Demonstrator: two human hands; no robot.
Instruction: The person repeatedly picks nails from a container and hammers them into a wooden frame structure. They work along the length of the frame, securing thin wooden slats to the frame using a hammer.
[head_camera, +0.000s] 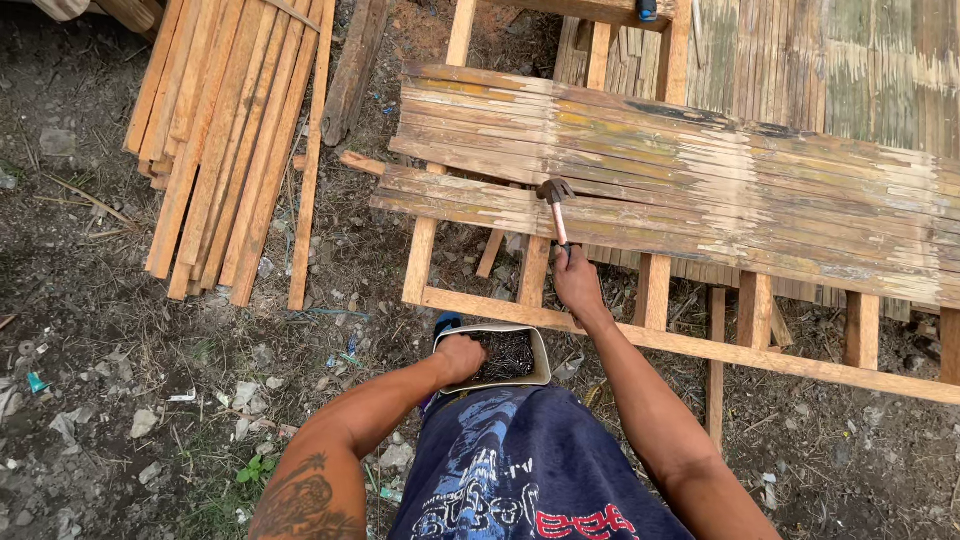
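- Bare, stony ground (90, 330) with scraps of litter and a few weeds fills the view; a wooden frame (660, 340) of pale battens lies on it.
- Flattened bamboo panels (680, 180), weathered and splintery, lie across the frame from about 10 o'clock to 3 o'clock.
- At 10 o'clock a stack of thin wooden slats (220, 140) rests on the dirt, well apart from the person's hands.
- The right hand (577, 283) is closed around the lower handle of a hammer (556, 205), whose dark head sits against the near bamboo panel.
- The hammer looks head-heavy and stiff; a grip low on the handle, as here, seems to suit it.
- The left hand (460, 355) is curled at the left edge of a light, shallow container (505, 357) of dark nails just below the frame's near rail; whether it pinches any nails cannot be told.
- The nails look small, hard and easily spilled.
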